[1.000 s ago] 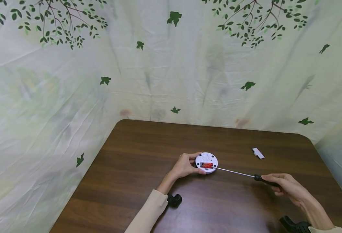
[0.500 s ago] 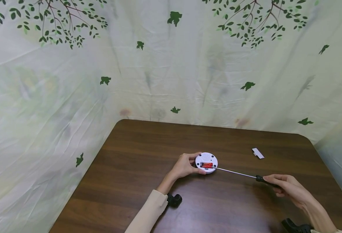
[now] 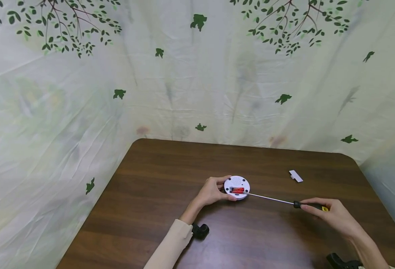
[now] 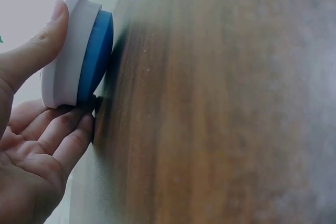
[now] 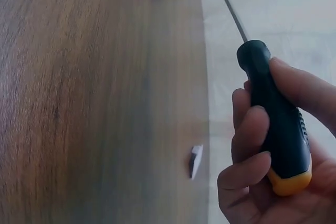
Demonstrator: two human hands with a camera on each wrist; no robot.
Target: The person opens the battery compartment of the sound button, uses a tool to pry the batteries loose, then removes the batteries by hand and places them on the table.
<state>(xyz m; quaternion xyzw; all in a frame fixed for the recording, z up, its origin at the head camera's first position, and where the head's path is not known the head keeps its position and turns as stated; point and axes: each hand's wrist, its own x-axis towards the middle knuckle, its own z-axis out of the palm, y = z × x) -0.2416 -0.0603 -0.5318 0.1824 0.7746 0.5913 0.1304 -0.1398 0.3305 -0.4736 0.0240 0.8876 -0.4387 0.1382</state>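
Partly within left hand (image 3: pixel 212 191), round white device (image 3: pixel 236 182)

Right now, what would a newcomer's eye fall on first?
Probably the red cylindrical batteries in the round white plastic device that the left hand grips. Next, the long metal, black-and-yellow-handled screwdriver, held in the right hand, its tip beside them. Beyond it, a small white rectangular piece lies on the brown wooden table.

Curtained booth, printed cloth (image 3: pixel 217 78) round table (image 3: pixel 170 172)
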